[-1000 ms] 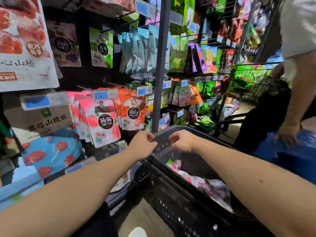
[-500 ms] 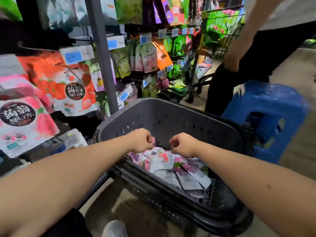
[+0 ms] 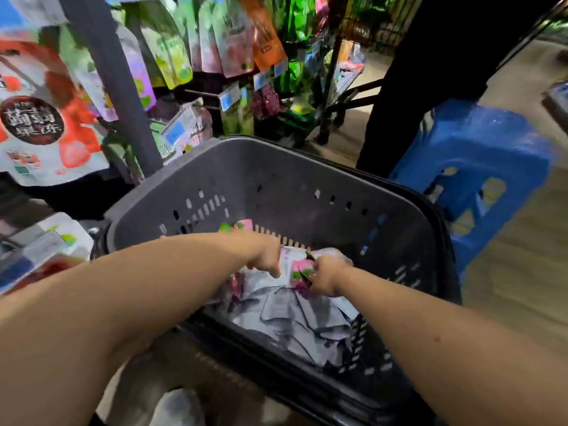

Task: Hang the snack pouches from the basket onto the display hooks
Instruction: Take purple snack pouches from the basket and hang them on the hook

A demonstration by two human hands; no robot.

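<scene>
Your right hand [image 3: 329, 275] grips pink-green pouch [image 3: 300, 269], axis blurred; left hand [image 3: 266, 256] curled beside, grip unclear; room toward basket [image 3: 292, 186] far wall.

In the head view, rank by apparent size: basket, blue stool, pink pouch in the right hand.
Largest: basket.
Next: blue stool, farther off, partly behind the basket.
Smallest: pink pouch in the right hand.

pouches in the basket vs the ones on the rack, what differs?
The basket pouches lie in a loose heap in the basket, mostly pale backs up; the rack pouches hang upright, printed fronts out. The right hand grips a pink pouch from the heap; no hand touches the rack pouches. Both are flat snack packs.
</scene>
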